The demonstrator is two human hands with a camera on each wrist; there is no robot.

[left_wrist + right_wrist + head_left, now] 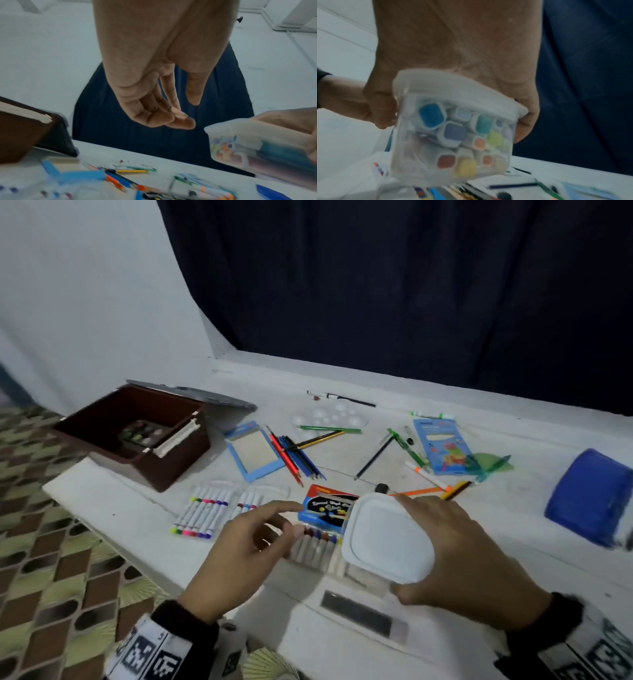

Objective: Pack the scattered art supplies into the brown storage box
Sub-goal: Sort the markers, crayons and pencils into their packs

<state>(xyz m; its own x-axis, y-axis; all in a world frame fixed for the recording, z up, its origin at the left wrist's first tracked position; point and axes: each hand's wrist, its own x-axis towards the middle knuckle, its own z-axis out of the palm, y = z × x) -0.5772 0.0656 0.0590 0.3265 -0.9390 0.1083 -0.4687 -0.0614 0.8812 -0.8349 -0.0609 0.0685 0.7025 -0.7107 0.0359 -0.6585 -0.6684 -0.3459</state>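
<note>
The brown storage box point(137, 436) stands open at the table's far left, with small paint pots inside; its corner shows in the left wrist view point(22, 135). My right hand point(424, 546) grips a clear plastic tub with a white lid point(387, 539) from the side, lifted a little off the table. Through the tub's wall point(453, 135) I see several coloured marker caps. My left hand point(294, 518) hovers just left of the tub, fingers loosely curled and holding nothing, above a crayon pack point(325, 522). In the left wrist view the tub point(248, 146) is at the right.
Marker sets point(202, 515), a blue-framed slate point(253, 453), coloured pencils point(298, 457), a white palette point(329, 416), a blue booklet point(442, 446), a green protractor point(493, 463) and loose pens lie across the white table point(137, 501). A blue pouch point(592, 498) sits far right. The box's grey lid point(212, 398) lies behind it.
</note>
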